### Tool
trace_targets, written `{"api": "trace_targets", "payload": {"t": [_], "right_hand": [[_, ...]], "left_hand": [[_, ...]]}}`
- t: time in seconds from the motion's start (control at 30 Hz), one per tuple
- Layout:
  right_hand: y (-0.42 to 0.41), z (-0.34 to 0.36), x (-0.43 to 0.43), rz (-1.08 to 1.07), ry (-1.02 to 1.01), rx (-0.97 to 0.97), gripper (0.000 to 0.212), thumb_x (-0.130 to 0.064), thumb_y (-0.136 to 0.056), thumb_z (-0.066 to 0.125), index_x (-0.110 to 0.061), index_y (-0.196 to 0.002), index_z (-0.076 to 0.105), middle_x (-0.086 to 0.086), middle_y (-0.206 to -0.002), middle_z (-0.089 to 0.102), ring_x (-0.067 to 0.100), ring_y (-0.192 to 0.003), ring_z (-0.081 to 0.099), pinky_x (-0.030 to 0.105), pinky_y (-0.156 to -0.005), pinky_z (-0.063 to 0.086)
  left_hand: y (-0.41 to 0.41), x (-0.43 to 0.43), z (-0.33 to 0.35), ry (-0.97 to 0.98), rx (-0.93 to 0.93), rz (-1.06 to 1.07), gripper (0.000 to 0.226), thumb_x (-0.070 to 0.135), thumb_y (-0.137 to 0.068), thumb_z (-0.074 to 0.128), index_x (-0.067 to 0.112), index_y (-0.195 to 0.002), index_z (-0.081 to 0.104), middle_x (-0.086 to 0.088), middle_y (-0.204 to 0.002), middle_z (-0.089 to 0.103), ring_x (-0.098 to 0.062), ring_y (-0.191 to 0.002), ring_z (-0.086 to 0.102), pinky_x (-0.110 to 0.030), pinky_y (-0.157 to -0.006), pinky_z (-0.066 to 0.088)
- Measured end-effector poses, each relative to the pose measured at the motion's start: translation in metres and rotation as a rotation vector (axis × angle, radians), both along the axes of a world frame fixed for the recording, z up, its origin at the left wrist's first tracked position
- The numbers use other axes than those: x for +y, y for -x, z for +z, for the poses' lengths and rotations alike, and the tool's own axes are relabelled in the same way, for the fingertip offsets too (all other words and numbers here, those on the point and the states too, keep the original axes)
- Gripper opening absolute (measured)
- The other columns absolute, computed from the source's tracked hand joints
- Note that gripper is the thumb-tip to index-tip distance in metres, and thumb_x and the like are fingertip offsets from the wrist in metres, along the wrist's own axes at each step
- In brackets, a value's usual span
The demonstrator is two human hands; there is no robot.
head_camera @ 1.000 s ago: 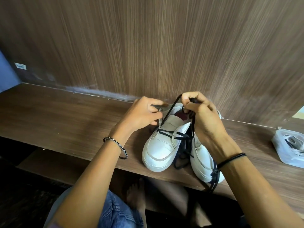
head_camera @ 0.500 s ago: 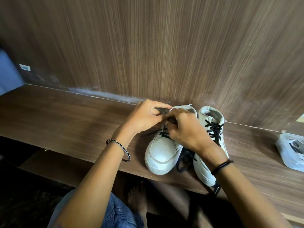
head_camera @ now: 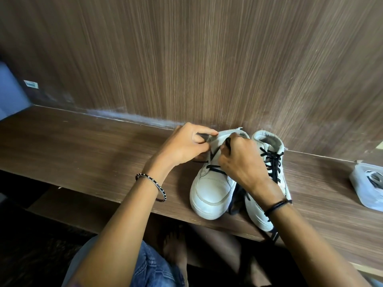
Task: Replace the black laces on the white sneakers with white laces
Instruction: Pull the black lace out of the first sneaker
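The right hand [head_camera: 242, 162] is curled, its fingertips pinching a black lace [head_camera: 214, 167] above the tongue of the half-laced sneaker [head_camera: 209, 189]. The left hand [head_camera: 186, 146] grips that sneaker's collar edge between thumb and curled fingers. Only the sneaker's lower eyelets carry crossings, and it stands with its toe toward the person, at the front edge of the wooden surface [head_camera: 83, 146]. Just beside it on the right stands the laced sneaker [head_camera: 267, 139], its black lacing [head_camera: 271, 164] full. Slack lace [head_camera: 236, 201] droops between the two toes. Well to the right of the half-laced sneaker lies a clear plastic container [head_camera: 364, 189]. Behind the sneaker rises a wood-grain wall panel [head_camera: 207, 59].
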State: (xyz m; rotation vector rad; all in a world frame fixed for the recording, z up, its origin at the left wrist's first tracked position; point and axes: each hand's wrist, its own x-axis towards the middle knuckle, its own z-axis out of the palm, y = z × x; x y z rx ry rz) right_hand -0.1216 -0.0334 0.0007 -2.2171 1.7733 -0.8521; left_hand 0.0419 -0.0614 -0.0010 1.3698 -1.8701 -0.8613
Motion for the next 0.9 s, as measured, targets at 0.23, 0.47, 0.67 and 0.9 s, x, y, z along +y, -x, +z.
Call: {"api": "trace_targets", "payload": {"t": [0.23,0.47,0.67,0.9], "right_hand": [[-0.003,-0.009,-0.003,-0.131,0.048,-0.180,0.019,0.008,-0.081,0.044,-0.005,-0.093,0.038,0.015,-0.090,0.052,0.026,-0.071,0.045,0.025,-0.058,0.025],[0.004,0.000,-0.006,-0.036,-0.038,0.155,0.027,-0.005,-0.086,0.051,-0.002,-0.111,0.062,0.019,-0.106,0.067,0.040,-0.098,0.062,0.040,-0.072,0.046],[0.025,0.014,-0.003,0.314,-0.247,0.160,0.014,-0.024,-0.092,0.067,-0.027,-0.104,0.073,-0.008,-0.096,0.070,0.012,-0.093,0.062,0.021,-0.079,0.048],[0.022,0.009,-0.005,0.249,-0.149,0.138,0.007,-0.026,-0.090,0.074,-0.024,-0.094,0.079,0.002,-0.084,0.072,0.015,-0.080,0.062,0.010,-0.061,0.040]], "left_hand": [[0.002,-0.001,-0.002,-0.051,0.074,-0.004,0.044,0.004,-0.090,0.063,0.027,-0.126,0.070,-0.011,-0.074,0.075,-0.012,-0.075,0.062,-0.041,-0.080,0.063],[0.004,0.000,0.000,-0.078,0.085,-0.001,0.043,0.007,-0.090,0.065,0.027,-0.128,0.069,-0.007,-0.079,0.077,-0.012,-0.082,0.073,-0.035,-0.078,0.064],[0.005,0.005,0.005,-0.072,0.082,-0.016,0.042,0.001,-0.090,0.062,0.021,-0.126,0.071,0.010,-0.053,0.065,0.003,-0.062,0.058,-0.032,-0.075,0.063],[0.007,0.005,0.006,-0.061,0.065,0.003,0.042,0.003,-0.088,0.064,0.023,-0.124,0.072,-0.005,-0.068,0.072,-0.008,-0.070,0.060,-0.029,-0.070,0.063]]}}
